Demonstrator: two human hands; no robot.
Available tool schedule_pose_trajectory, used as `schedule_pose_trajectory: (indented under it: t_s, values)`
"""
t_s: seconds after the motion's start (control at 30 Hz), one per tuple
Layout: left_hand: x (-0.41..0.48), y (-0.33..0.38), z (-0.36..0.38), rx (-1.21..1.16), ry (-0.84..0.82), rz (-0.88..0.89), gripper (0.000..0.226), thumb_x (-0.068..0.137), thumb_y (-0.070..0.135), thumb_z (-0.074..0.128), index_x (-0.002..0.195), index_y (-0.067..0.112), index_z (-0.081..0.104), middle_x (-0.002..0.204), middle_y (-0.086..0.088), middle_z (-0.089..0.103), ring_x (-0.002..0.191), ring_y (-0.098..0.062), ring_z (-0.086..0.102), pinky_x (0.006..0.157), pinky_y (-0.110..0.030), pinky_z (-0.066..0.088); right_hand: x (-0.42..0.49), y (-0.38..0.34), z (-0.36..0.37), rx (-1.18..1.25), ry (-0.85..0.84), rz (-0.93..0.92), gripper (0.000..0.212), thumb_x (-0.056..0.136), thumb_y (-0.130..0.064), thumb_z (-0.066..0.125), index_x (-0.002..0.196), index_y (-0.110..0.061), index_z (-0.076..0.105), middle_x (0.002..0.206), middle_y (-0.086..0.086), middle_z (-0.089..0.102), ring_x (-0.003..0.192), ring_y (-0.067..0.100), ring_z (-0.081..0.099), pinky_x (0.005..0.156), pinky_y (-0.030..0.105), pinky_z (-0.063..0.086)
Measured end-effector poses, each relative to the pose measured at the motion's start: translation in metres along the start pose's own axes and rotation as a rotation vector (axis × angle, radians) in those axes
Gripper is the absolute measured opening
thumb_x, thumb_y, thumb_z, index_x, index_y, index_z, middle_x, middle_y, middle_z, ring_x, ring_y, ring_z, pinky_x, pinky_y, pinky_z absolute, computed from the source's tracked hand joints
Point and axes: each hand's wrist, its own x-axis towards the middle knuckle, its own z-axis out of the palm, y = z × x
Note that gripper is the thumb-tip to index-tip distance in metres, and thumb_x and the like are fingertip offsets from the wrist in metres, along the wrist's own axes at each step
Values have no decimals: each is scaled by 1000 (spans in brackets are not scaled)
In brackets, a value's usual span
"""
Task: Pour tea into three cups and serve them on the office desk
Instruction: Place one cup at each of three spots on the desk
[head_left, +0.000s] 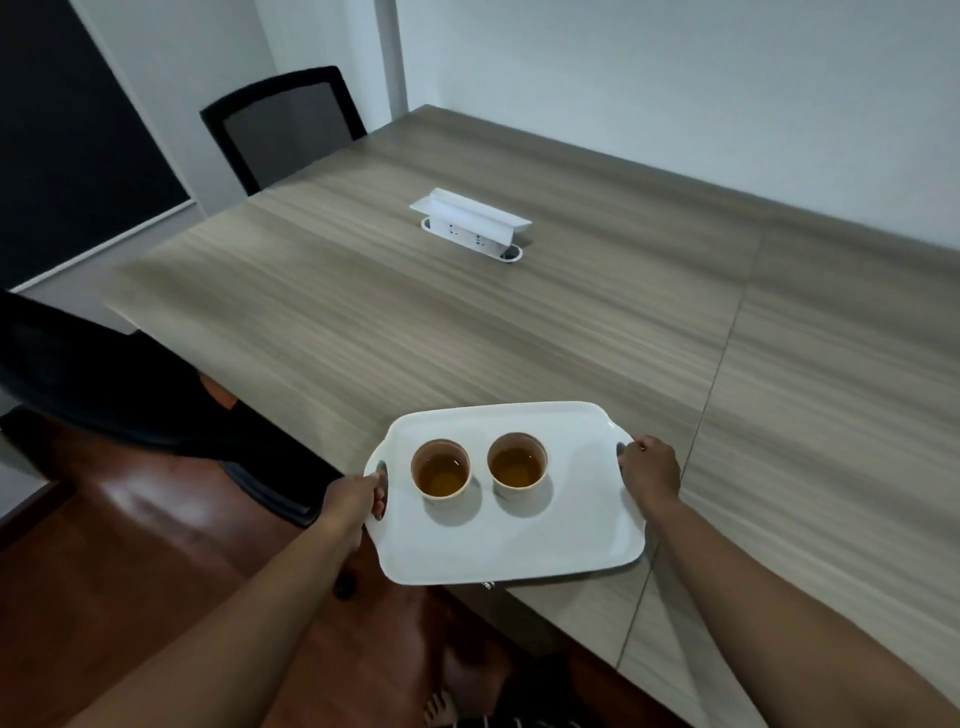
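Note:
A white tray hangs partly over the near corner of the wood-grain desk. Two paper cups of amber tea stand upright on it: the left cup and the right cup, side by side and apart. My left hand grips the tray's left handle. My right hand grips the right handle. Only two cups show in view.
A white pop-up socket box sits in the middle of the desk. One black office chair stands at the desk's far left end, another close on my left. Dark wooden floor lies below.

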Motion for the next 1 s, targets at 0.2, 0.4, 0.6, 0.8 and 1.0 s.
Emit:
schedule_pose_trajectory:
  t_s: [0.2,0.4,0.6,0.8,1.0]
  values:
    - [26,16,20,31,25,-10,41,96,20,61,59,3,51,48,-10,50,48,-22,42,59,-32,41,42,-13,15,-85,-48,-33,17,87,-17,46,74,-25,54,86,2,57,79,24,51,71,29,36]
    - [34,26,37,1,95,-2,40,93,20,64,59,3,53,52,-13,51,48,-23,43,57,-32,40,80,-27,25,-104,-114,-70,13,84,-23,43,80,-28,55,88,0,55,80,21,48,73,30,36]
    - [38,33,46,-8,160,-10,40,94,21,62,58,6,51,45,-7,50,47,-22,42,58,-32,40,104,-43,32,-80,-168,-67,47,78,-27,40,113,-15,69,101,5,70,91,28,63,82,37,48]
    - [42,36,45,-41,170,-44,34,94,19,60,64,8,53,50,-5,52,47,-19,44,54,-30,41,104,-62,38,-430,-116,-219,43,85,-28,48,125,-22,63,126,15,58,115,37,53,96,45,42]
    - [42,37,44,-82,126,-82,31,96,22,60,67,11,53,55,-3,52,46,-15,44,48,-26,39,50,-107,43,-161,-422,-563,59,86,-52,63,136,-24,52,124,0,53,121,18,48,102,38,41]
